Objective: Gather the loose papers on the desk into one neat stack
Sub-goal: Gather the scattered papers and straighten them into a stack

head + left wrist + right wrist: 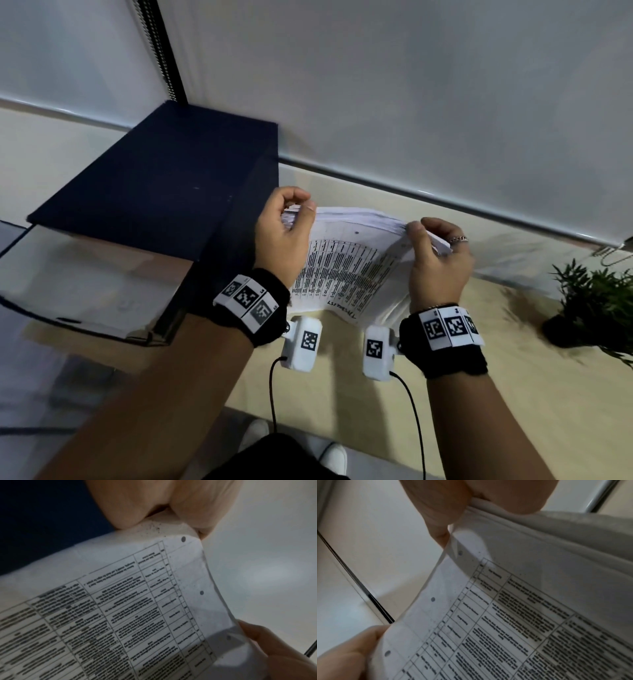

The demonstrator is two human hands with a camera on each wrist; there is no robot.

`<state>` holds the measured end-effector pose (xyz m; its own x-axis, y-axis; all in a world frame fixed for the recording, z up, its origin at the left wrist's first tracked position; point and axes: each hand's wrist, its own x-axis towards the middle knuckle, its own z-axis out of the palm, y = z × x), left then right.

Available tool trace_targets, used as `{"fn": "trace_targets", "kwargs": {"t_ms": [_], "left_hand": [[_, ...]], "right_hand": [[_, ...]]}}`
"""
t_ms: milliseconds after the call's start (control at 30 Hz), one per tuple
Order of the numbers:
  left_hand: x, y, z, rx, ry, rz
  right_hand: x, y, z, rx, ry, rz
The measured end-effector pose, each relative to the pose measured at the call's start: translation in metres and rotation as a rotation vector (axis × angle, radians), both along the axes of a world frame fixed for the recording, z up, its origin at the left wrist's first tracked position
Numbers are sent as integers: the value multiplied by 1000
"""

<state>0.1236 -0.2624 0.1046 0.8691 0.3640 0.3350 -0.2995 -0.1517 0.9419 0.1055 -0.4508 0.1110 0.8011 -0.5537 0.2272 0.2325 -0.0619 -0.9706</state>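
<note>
The left hand [281, 236] and the right hand [435, 260] are each gripping an upper corner of the stack of papers [346, 263], fingers and thumb curled round it, and are holding it upright over the counter [342, 387], in front of the wall and just right of the dark box [154, 181]. The sheets are bowing between the two grips, and the lower edge is hanging near the counter (whether it is touching, I cannot tell).

The likeliest trouble, as I judge it, is coming from that bow. With the sheets bending, the inner pages are sliding against the outer ones, so the edges could be fanning out rather than lining up. In the right wrist view the front printed sheet [505, 615] is already peeling away from the pack behind it, and a loose front page like that could be slipping down or creasing when the stack is tapped on the counter.

Both grips are sitting only at the top corners, so the lower half is hanging free; a hard tap could be buckling it, or a slackened pinch could be letting pages drop and scatter.

The potted plant [596, 301] is standing to the right, apart from the papers, but a wide swing of the right hand could be brushing it.
</note>
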Motion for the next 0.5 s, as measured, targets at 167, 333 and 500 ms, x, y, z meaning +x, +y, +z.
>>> {"fn": "trace_targets", "kwargs": {"t_ms": [167,333,500], "left_hand": [[5,-1,4,45,1,-62],[13,8,2,5,6,-122],[12,12,-3,20,1,-177]], "right_hand": [[2,4,0,-8,-6,-3],[-3,-10,-5,111,-73,2],[-7,-17,-16,-19,29,116]]}}
